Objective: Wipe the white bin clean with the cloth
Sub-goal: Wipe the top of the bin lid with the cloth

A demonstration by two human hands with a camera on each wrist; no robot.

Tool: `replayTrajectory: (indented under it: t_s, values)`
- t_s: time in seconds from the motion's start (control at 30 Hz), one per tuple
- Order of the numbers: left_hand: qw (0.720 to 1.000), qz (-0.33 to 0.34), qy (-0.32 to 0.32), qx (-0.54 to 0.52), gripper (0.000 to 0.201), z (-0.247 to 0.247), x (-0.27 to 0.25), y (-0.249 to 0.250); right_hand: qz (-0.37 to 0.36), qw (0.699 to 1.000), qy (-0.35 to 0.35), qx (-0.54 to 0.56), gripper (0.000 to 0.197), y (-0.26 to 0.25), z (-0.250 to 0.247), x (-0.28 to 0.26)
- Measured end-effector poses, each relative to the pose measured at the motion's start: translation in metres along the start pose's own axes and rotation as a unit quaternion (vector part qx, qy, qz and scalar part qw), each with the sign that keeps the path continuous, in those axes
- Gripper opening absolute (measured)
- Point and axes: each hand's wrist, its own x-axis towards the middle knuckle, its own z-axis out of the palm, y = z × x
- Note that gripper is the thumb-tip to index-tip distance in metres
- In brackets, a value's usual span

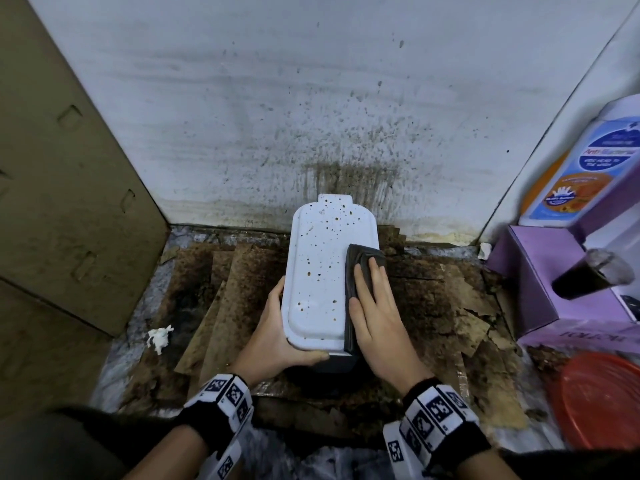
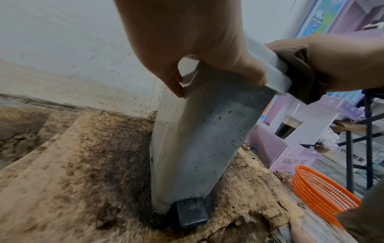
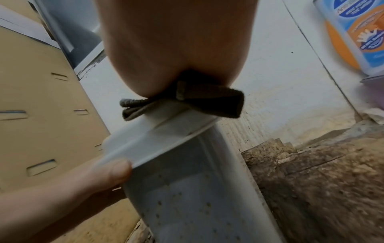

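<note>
A tall, narrow white plastic bin [image 1: 318, 271] with a closed lid stands upright on stained, crumbling brown cardboard sheets [image 1: 450, 306] laid over the floor, close to a grey-white wall [image 1: 311, 98] spattered with dark specks. Brown spots dot the bin's lid and, in the left wrist view, its side walls [image 2: 199, 139]; a dark foot pedal [image 2: 190, 212] juts out at its base.

Of the two hands, the left hand [image 1: 277, 337] grips the near left corner of the lid, thumb along the front edge and fingers curled down the left side. The right hand [image 1: 375, 306] lies flat with fingers straight and close together, pressing a folded dark grey cloth [image 1: 360, 268] onto the right edge of the lid; the cloth overhangs that edge, as the right wrist view shows [image 3: 207, 102].

A large tan cardboard panel [image 1: 62, 188] leans at the left, and a crumpled white tissue [image 1: 159, 337] lies on the floor beside it. At the right stand a lilac printed box [image 1: 540, 289], a white bottle with a blue and orange label [image 1: 588, 168] and an orange plastic mesh basket [image 2: 320, 192]
</note>
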Motion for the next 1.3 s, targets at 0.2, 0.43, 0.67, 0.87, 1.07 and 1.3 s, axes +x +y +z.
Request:
replayTrajectory:
  t_s: [0.2,0.43,0.67,0.87,1.07,1.3]
  values:
    - [1.0,0.007,0.001,-0.002,0.147,0.0,0.0,0.004,0.002,0.997,-0.07,-0.04,0.06,0.003,-0.016,0.027]
    - [1.0,0.0,-0.006,-0.014,0.145,-0.001,-0.001,0.007,0.004,0.984,-0.146,-0.102,0.063,0.013,-0.038,0.113]
    - [0.999,0.0,-0.013,-0.029,0.142,0.0,0.001,0.009,-0.013,0.972,-0.158,-0.173,0.058,0.009,-0.052,0.158]
    - [0.999,-0.008,-0.032,-0.029,0.144,-0.002,-0.002,0.011,-0.009,0.988,-0.122,-0.096,0.062,0.024,-0.04,0.14]
    - [0.999,-0.012,-0.028,-0.023,0.144,-0.002,-0.004,0.011,-0.024,0.993,-0.111,-0.039,0.062,0.013,-0.036,0.07]
    - [1.0,-0.01,-0.019,-0.02,0.143,0.0,-0.004,0.009,-0.031,0.995,-0.078,-0.063,0.062,0.006,-0.023,0.023]
